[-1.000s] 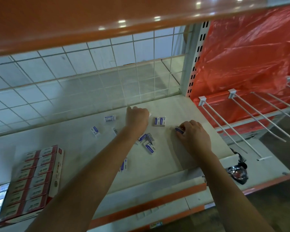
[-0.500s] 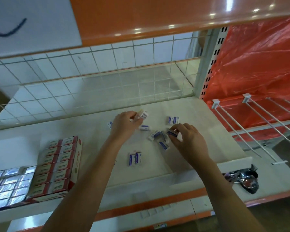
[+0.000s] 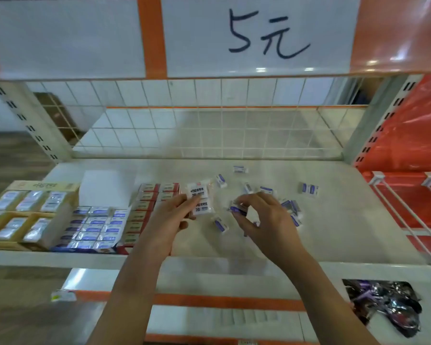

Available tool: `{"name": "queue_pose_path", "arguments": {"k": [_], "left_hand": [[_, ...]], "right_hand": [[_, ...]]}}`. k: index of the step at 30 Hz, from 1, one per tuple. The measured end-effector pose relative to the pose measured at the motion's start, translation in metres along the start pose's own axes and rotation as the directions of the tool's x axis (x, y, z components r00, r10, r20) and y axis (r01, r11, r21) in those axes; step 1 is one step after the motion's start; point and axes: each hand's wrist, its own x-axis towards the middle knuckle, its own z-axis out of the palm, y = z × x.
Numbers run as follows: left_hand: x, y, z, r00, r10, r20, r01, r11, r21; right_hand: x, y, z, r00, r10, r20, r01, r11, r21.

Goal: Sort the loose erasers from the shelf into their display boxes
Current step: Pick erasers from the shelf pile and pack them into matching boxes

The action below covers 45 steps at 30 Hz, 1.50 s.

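Left hand [image 3: 171,215] grips wrapped blocky erasers [image 3: 199,200]; right hand [image 3: 264,220] seemingly pinches one.

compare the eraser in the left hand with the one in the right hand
The left hand holds up larger white erasers with black print facing the camera; the right hand pinches a smaller purple-sleeved eraser in its fingers, mostly hidden. Both are held above the shelf.
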Motion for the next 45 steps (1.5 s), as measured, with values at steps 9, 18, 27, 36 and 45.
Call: {"name": "queue_pose_path", "arguments": {"k": [9,18,27,36,45], "left_hand": [[-0.034,-0.003,-0.078,1.0,0.017,-0.018,-0.019,0.994,-0.107],[-0.045,0.001,-0.151,0.972,0.002,-0.234,-0.022,0.996,-0.084],[-0.035,0.0,-0.219,0.976,0.031,-0.215,-0.039,0.999,-0.032],[-0.032,0.009,-0.261,0.986,0.071,-0.154,-0.072,0.997,0.001],[-0.031,0.011,-0.306,0.97,0.125,-0.207,-0.12,0.992,0.036]], "right_hand": [[0.026,-0.067,0.046,0.985,-0.115,0.126,0.111,0.993,0.04],[0.056,-0.108,0.111,0.953,-0.085,0.291,0.096,0.995,-0.023],[0.086,-0.138,0.161,0.907,0.003,0.422,0.065,0.987,-0.146],[0.093,-0.153,0.185,0.893,0.058,0.447,0.071,0.961,-0.266],[0.088,-0.157,0.193,0.916,0.082,0.392,0.048,0.949,-0.311]]}}
